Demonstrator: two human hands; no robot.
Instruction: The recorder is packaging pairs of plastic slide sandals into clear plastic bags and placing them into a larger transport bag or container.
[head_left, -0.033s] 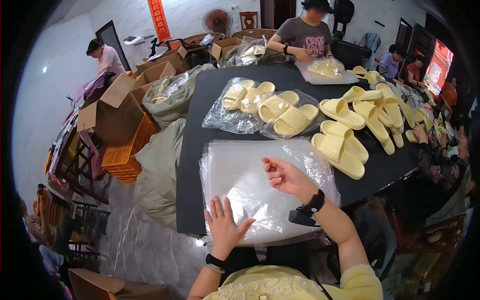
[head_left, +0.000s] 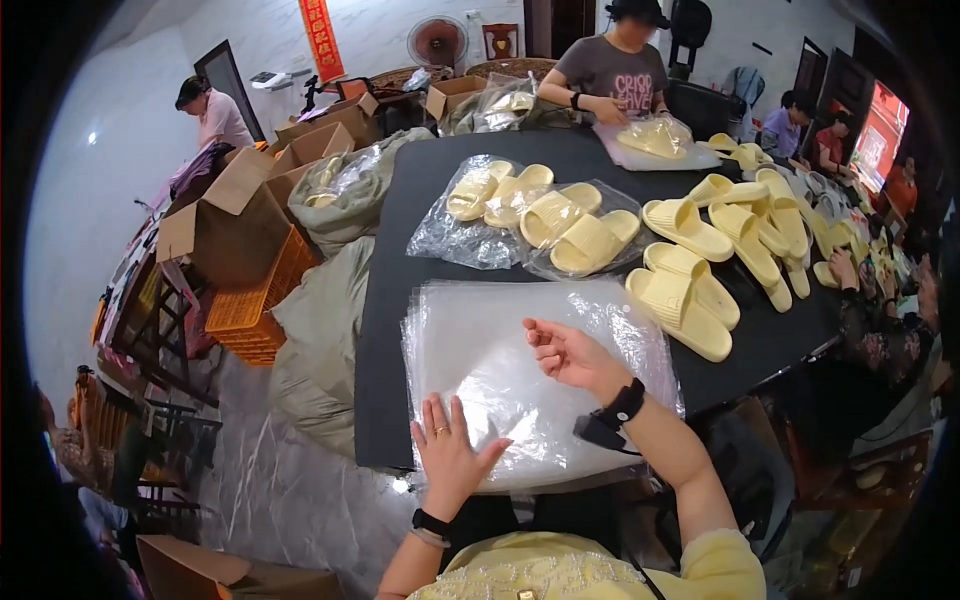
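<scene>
The left hand [head_left: 452, 452] lies flat, fingers spread, pressing the near edge of the stack of clear plastic bags [head_left: 520, 350] on the black table [head_left: 385, 330]. The right hand [head_left: 562, 350] hovers just above the stack's middle, fingers loosely curled; whether it pinches a sheet cannot be told. The slick bags overhang the table edge, so a careless pull could drag several off together. Beyond lie loose yellow slippers [head_left: 680, 300] and bagged slipper pairs [head_left: 540, 215].
</scene>
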